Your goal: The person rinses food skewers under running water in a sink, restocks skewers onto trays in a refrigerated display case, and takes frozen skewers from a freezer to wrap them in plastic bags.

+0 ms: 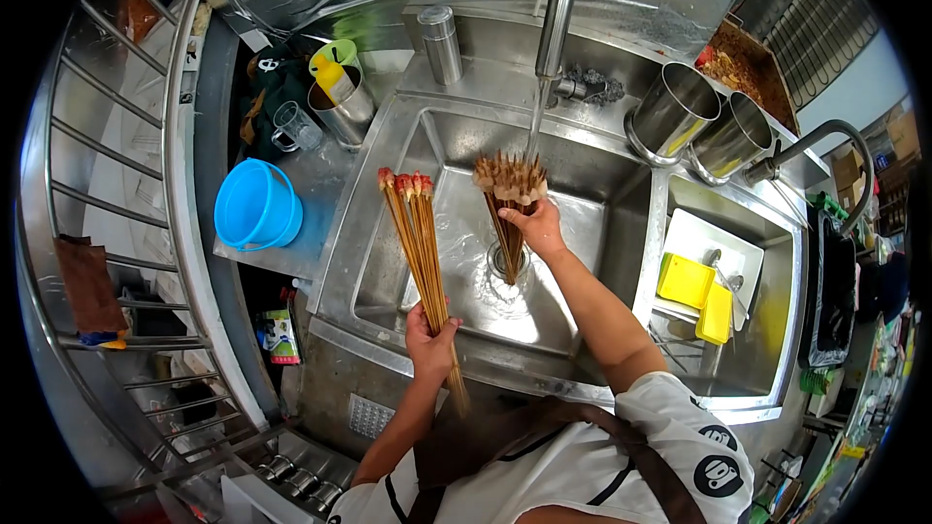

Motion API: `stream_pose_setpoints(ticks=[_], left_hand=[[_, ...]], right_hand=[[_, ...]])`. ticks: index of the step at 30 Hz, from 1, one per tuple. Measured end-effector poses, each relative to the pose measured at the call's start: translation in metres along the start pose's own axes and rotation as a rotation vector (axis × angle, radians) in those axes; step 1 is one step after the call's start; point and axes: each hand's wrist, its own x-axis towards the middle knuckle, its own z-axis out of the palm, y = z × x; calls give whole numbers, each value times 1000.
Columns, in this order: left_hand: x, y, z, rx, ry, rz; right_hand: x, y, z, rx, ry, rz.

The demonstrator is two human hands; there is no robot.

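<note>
My left hand (430, 338) is closed round a bundle of long wooden skewers (419, 252) with red tips, which slants over the left part of the steel sink (379, 277). My right hand (534, 225) grips a second bundle of skewers (510, 184), its pale brown, pointed ends fanned out at the top. The tall faucet (555, 19) stands behind this bundle, and a stream of water falls beside its upper ends. Below it the thin ends of the bundle hang over the drain, where water spreads on the sink floor.
A blue bucket (257, 206) and a glass mug (296, 126) stand left of the sink. Two steel cylinders (677, 112) are at the back right. The right basin holds yellow containers (685, 279) on a white tray (743, 257). A metal rack (180, 165) stands far left.
</note>
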Motion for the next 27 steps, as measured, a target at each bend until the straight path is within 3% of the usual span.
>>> stream_pose_setpoints(ticks=[4,11,16,21,23,27], left_hand=[[-1,-1,-2,-4,12,-21],[-2,-1,-1,-17,19,-20],[-3,0,-1,-13,21,-14],[-4,3,-1,-46,-1,-47],[-2,14,0,-81,-208,-118],[1,25,6,-210,-400,-266]], right_hand=[[1,0,-2,115,-24,-26],[3,13,-11,31,3,34],[2,21,-10,7,111,-118],[-5,21,-17,91,58,-37],[-12,15,-22,17,92,37],[-31,2,-33,57,130,61]])
